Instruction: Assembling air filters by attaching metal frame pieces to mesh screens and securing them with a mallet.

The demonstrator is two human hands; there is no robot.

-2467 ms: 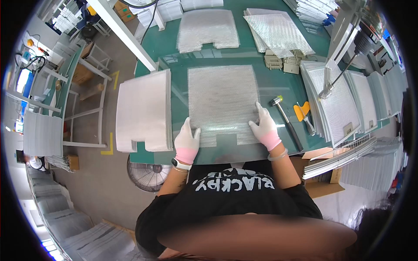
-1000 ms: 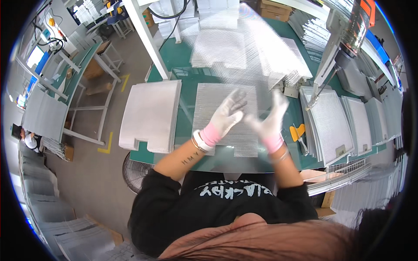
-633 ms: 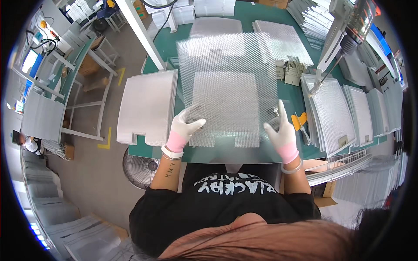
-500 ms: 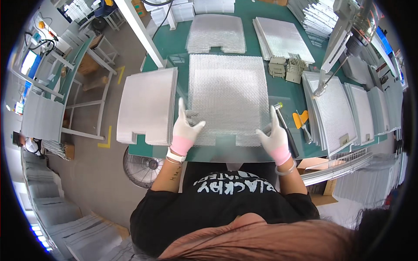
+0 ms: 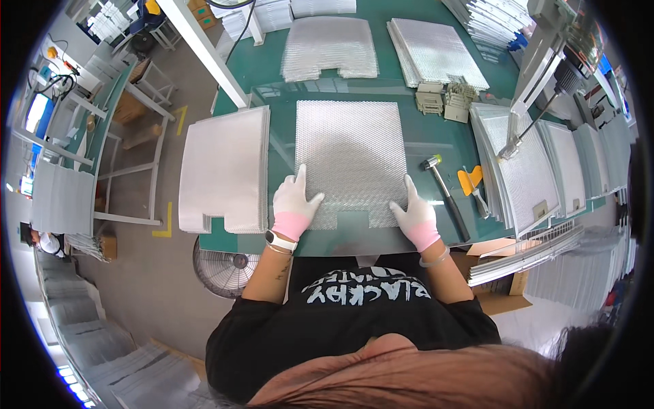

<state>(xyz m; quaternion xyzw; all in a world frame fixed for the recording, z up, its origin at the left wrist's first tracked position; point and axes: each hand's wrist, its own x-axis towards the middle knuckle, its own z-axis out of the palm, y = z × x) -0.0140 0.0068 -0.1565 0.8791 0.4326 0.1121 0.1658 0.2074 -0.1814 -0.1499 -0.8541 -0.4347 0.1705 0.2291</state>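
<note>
A silver mesh sheet (image 5: 351, 158) with a notch in its near edge lies flat on the green table (image 5: 419, 143). My left hand (image 5: 294, 203), in a white glove with a pink cuff, presses flat on the sheet's near left corner. My right hand (image 5: 413, 213), gloved the same way, rests flat on its near right corner. Neither hand grips anything; the fingers are spread on the mesh.
A stack of the same mesh sheets (image 5: 225, 169) lies left of my left hand. More stacks (image 5: 330, 46) sit at the back and along the right (image 5: 521, 167). A hammer (image 5: 443, 193) and an orange tool (image 5: 471, 183) lie right of my right hand. A floor fan (image 5: 221, 264) stands below the table.
The mesh sheet was lifted up in both hands, then laid down flat on the table. Both hands now press on its near corners.
</note>
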